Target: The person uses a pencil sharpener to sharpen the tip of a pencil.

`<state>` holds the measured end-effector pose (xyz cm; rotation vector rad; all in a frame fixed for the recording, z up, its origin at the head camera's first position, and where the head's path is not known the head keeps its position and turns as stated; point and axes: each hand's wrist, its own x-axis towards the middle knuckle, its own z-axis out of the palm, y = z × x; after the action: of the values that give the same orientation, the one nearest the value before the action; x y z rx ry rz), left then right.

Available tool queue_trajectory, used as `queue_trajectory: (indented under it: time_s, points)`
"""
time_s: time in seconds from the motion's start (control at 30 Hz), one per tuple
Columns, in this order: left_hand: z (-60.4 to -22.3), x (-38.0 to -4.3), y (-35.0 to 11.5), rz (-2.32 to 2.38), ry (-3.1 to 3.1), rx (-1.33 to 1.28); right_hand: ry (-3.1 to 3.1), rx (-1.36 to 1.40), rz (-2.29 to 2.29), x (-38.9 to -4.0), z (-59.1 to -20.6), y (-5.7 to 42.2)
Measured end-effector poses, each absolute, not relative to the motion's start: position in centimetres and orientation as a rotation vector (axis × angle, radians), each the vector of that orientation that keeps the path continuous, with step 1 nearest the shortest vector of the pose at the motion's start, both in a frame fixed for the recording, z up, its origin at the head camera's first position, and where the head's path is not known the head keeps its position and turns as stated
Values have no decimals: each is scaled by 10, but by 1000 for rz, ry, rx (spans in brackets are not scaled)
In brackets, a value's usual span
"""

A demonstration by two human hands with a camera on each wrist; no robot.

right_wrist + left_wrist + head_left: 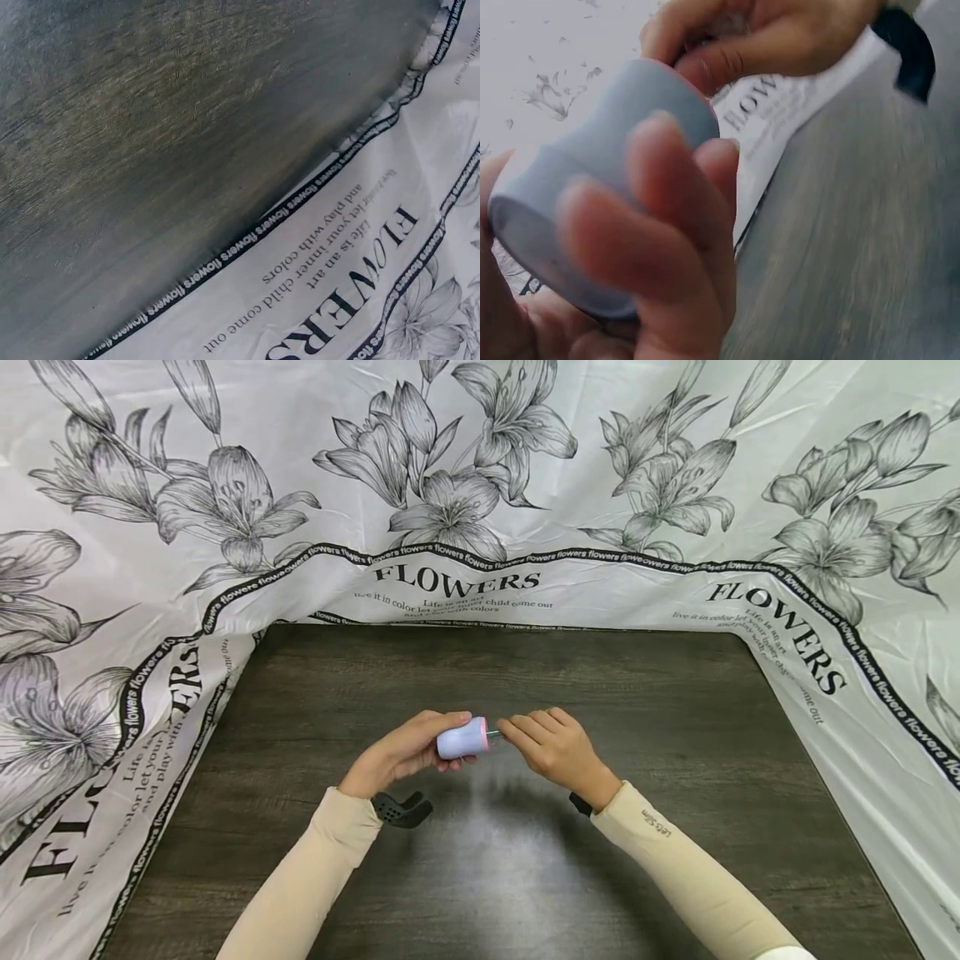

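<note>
Booth-like place: floral sheeting [622, 595] bordering a table [637, 672].

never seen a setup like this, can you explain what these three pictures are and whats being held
There is no machine here, just a person's two bare hands. The wide picture comes from a camera on the head, looking forward and down. The other two come from wrist cameras: the left one shows the work up close, the right one only table and cloth.

The left hand holds a lavender cylinder with a pink end. The right hand grips a thin metal rod at that end. Both are held above a dark table, with flowered cloth behind it and at its sides.
</note>
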<state>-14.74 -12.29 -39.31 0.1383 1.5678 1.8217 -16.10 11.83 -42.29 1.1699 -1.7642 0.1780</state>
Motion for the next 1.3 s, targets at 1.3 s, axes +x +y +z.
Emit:
queue_trajectory:
  time_s: [1.3]
  points:
    - [-394,-144,-117,1755,1878,246,-1926,1119,184,-155,-420,124]
